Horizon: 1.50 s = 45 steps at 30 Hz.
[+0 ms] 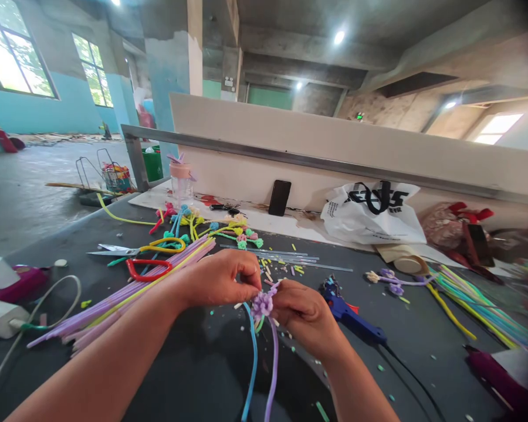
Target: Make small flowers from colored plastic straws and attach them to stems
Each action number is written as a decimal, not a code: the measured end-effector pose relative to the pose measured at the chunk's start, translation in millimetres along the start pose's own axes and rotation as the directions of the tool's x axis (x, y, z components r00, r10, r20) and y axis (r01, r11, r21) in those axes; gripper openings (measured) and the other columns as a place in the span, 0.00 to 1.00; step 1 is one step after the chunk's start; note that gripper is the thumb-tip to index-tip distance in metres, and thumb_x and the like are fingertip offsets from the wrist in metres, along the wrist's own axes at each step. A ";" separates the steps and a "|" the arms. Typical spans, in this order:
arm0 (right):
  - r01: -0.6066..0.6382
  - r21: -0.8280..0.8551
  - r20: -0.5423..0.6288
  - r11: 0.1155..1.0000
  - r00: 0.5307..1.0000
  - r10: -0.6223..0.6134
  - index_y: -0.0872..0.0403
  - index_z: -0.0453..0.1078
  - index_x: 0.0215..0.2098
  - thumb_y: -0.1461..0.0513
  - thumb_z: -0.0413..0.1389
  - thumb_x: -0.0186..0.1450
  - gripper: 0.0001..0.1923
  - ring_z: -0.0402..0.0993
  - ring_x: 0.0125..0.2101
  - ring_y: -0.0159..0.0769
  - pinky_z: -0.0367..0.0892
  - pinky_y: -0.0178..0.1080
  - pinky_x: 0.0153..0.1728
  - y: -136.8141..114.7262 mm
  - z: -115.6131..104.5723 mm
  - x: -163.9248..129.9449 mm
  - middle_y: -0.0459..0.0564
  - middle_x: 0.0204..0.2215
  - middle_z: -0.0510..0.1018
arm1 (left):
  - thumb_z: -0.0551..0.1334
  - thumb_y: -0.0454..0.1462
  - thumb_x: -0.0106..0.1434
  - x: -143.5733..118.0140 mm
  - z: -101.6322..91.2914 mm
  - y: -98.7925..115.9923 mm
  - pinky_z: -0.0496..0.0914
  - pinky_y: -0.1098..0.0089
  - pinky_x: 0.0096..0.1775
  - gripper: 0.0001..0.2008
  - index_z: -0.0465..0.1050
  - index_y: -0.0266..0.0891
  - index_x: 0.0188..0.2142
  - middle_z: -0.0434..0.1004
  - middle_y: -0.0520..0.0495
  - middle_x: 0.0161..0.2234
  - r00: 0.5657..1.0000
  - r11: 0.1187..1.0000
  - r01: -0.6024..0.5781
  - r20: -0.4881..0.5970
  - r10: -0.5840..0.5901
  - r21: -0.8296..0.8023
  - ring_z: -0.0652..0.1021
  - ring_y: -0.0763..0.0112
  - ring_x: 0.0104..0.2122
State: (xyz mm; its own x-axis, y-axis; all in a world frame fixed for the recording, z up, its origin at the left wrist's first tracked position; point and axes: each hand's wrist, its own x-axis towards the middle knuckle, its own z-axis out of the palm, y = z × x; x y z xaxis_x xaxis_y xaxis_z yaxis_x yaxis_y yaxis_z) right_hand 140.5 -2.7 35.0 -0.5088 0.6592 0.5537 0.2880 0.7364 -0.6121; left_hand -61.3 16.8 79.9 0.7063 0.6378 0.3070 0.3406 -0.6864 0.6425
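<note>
Stretching across the lower frame, a dark surface point(189, 375) runs back toward a white bag point(374, 214), right of centre. From here I see the left hand point(222, 278) and right hand point(305, 316) nearly meeting mid-frame — both pinching a fuzzy lilac flower point(263, 305) just below centre, smaller than the blue glue gun point(356, 319) lying right.
</note>
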 end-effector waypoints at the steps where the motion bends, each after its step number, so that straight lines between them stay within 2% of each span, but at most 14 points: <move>1: 0.007 0.000 -0.007 1.000 1.000 -0.007 0.53 0.74 0.25 0.64 0.55 0.60 0.08 0.63 0.21 0.31 0.57 0.34 0.23 -0.2 0.0 0.6 0.45 0.18 0.68 | 0.58 0.30 0.54 0.1 0.6 0.6 0.65 0.74 0.34 0.04 0.72 0.35 0.27 0.71 0.50 0.29 1.000 1.000 -0.013 -0.016 0.014 0.025 0.71 0.76 0.30; 4: 0.030 0.011 -0.036 0.999 0.999 -0.029 0.53 0.73 0.24 0.61 0.56 0.59 0.08 0.62 0.21 0.30 0.58 0.34 0.24 -0.5 -0.5 2.3 0.45 0.17 0.68 | 0.58 0.30 0.55 1.0 3.2 -0.3 0.65 0.74 0.34 0.04 0.72 0.35 0.26 0.71 0.50 0.29 0.998 0.999 -0.030 -0.055 0.033 0.044 0.71 0.76 0.30; 8: 0.000 -0.006 -0.047 1.000 0.999 -0.001 0.53 0.72 0.23 0.62 0.56 0.60 0.09 0.62 0.21 0.30 0.58 0.34 0.25 1.0 -1.0 2.3 0.44 0.16 0.67 | 0.59 0.34 0.57 1.3 3.9 -4.7 0.66 0.73 0.35 0.06 0.73 0.34 0.28 0.72 0.49 0.30 0.997 1.000 0.003 -0.074 -0.006 -0.031 0.72 0.75 0.32; 12: 0.032 -0.084 0.008 0.996 0.999 -0.031 0.53 0.73 0.24 0.65 0.52 0.60 0.10 0.64 0.22 0.31 0.58 0.34 0.24 4.4 0.8 -0.3 0.46 0.18 0.68 | 0.58 0.38 0.59 0.8 -1.9 -4.1 0.66 0.72 0.37 0.08 0.75 0.36 0.32 0.72 0.49 0.31 0.998 0.997 0.011 -0.053 -0.015 -0.079 0.73 0.74 0.33; 18: 0.138 -0.164 0.116 0.977 0.986 -0.120 0.54 0.69 0.23 0.70 0.48 0.59 0.12 0.64 0.23 0.32 0.57 0.34 0.24 6.9 4.1 -1.8 0.46 0.18 0.70 | 0.61 0.34 0.56 5.3 -8.5 4.2 0.66 0.74 0.36 0.05 0.76 0.36 0.31 0.74 0.50 0.30 0.990 0.999 -0.013 0.142 0.017 -0.031 0.73 0.75 0.32; 21: 0.196 -0.161 0.167 0.967 0.971 -0.169 0.53 0.68 0.23 0.72 0.48 0.57 0.12 0.64 0.23 0.32 0.57 0.34 0.25 7.6 5.9 -1.4 0.46 0.19 0.72 | 0.61 0.32 0.54 8.3 -10.4 7.2 0.66 0.74 0.35 0.05 0.76 0.37 0.31 0.75 0.50 0.30 0.975 1.000 0.018 0.222 -0.021 0.013 0.74 0.74 0.31; 26: 0.206 -0.131 0.213 0.970 0.961 -0.176 0.53 0.69 0.25 0.75 0.47 0.54 0.14 0.65 0.25 0.32 0.59 0.34 0.27 9.4 8.7 -0.8 0.45 0.20 0.75 | 0.61 0.36 0.54 13.8 -17.8 2.5 0.66 0.74 0.35 0.07 0.77 0.37 0.31 0.76 0.51 0.30 0.905 0.990 0.132 0.402 -0.138 0.043 0.74 0.73 0.32; 30: 0.204 -0.090 0.211 0.975 0.960 -0.182 0.53 0.69 0.24 0.76 0.47 0.53 0.15 0.65 0.25 0.31 0.60 0.33 0.27 9.7 10.9 -0.3 0.45 0.20 0.75 | 0.62 0.40 0.54 20.0 -20.1 -6.0 0.65 0.74 0.34 0.08 0.76 0.38 0.30 0.75 0.52 0.28 0.849 0.988 0.155 0.510 -0.140 0.014 0.73 0.74 0.31; 34: 0.191 -0.046 0.219 0.981 0.960 -0.176 0.53 0.69 0.24 0.75 0.47 0.52 0.15 0.67 0.26 0.31 0.61 0.33 0.28 9.0 14.3 -0.7 0.45 0.21 0.73 | 0.62 0.38 0.52 24.2 -15.7 -8.2 0.65 0.74 0.33 0.07 0.76 0.38 0.28 0.74 0.52 0.26 0.826 0.991 0.134 0.550 -0.124 0.022 0.72 0.74 0.29; 38: 0.175 -0.014 0.203 0.984 0.965 -0.169 0.54 0.70 0.23 0.74 0.48 0.54 0.14 0.67 0.26 0.31 0.61 0.33 0.29 10.0 15.2 -1.4 0.46 0.20 0.73 | 0.60 0.35 0.52 24.4 -11.7 -7.8 0.64 0.75 0.32 0.05 0.75 0.38 0.27 0.73 0.54 0.24 0.864 0.992 0.115 0.488 -0.124 0.048 0.71 0.75 0.27; 40: 0.114 -0.024 0.152 0.993 0.982 -0.109 0.54 0.71 0.23 0.73 0.50 0.56 0.12 0.66 0.25 0.31 0.60 0.33 0.28 11.7 13.7 -1.4 0.45 0.20 0.72 | 0.59 0.36 0.52 23.5 -11.3 -7.9 0.63 0.76 0.31 0.06 0.75 0.38 0.26 0.72 0.54 0.24 0.898 0.989 0.133 0.415 -0.146 0.060 0.71 0.76 0.27; 41: 0.062 -0.030 0.111 0.998 0.992 -0.058 0.54 0.71 0.23 0.72 0.51 0.56 0.11 0.66 0.24 0.30 0.60 0.33 0.27 12.9 12.6 -1.2 0.45 0.19 0.71 | 0.59 0.37 0.53 22.8 -11.2 -7.6 0.63 0.76 0.30 0.07 0.75 0.38 0.26 0.72 0.54 0.24 0.925 0.985 0.159 0.339 -0.171 0.063 0.71 0.76 0.26; 43: -0.058 -0.034 0.003 0.998 0.998 0.058 0.54 0.71 0.23 0.69 0.54 0.56 0.07 0.65 0.23 0.30 0.58 0.32 0.25 15.5 10.4 -0.7 0.44 0.19 0.68 | 0.59 0.39 0.54 20.2 -10.0 -5.9 0.64 0.75 0.29 0.08 0.74 0.37 0.27 0.73 0.53 0.25 0.970 0.975 0.216 0.105 -0.221 0.054 0.71 0.75 0.26; 45: -0.150 -0.027 -0.096 0.988 0.985 0.147 0.55 0.70 0.22 0.67 0.56 0.56 0.06 0.63 0.22 0.29 0.57 0.31 0.24 17.9 8.6 -0.2 0.43 0.19 0.66 | 0.59 0.41 0.55 16.1 -6.1 -2.3 0.64 0.74 0.31 0.09 0.73 0.38 0.27 0.73 0.52 0.27 0.966 0.973 0.226 -0.139 -0.218 0.043 0.71 0.74 0.28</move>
State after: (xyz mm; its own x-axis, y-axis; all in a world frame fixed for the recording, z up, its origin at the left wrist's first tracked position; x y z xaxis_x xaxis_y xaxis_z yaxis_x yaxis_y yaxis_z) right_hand 138.7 9.0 19.0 -0.3809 0.7715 0.5096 0.3825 0.6333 -0.6728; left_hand -54.5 30.8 87.6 0.5217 0.8144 0.2541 0.5174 -0.5388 0.6648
